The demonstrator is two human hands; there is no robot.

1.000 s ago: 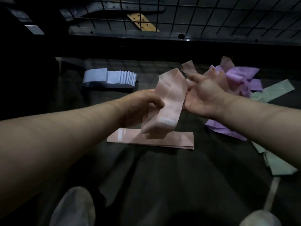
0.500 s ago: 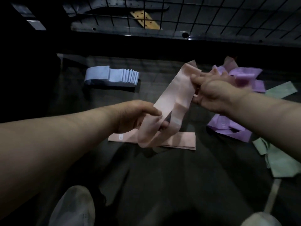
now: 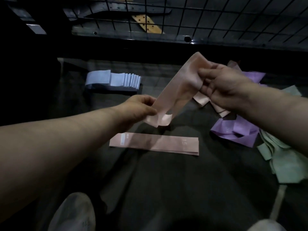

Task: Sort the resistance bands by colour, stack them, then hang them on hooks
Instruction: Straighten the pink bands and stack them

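Leaving the blue stack (image 3: 115,80) done at the mat's (image 3: 166,184) far-left corner, we are pinching a pink band (image 3: 176,90) with left hand (image 3: 138,109) and right hand (image 3: 223,90) above the pink stack (image 3: 155,144), purple bands (image 3: 233,132) and green bands (image 3: 283,164) lying unsorted rightward.

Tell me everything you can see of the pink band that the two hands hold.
The pink band is a wide, flat strip of smooth, slightly shiny, stretchy-looking material. It slants in the air from lower left to upper right, pulled fairly straight. The left hand pinches its folded lower end, where a paler patch shows; the right hand grips its upper end. It is above the flat stack of pink bands, apart from it.
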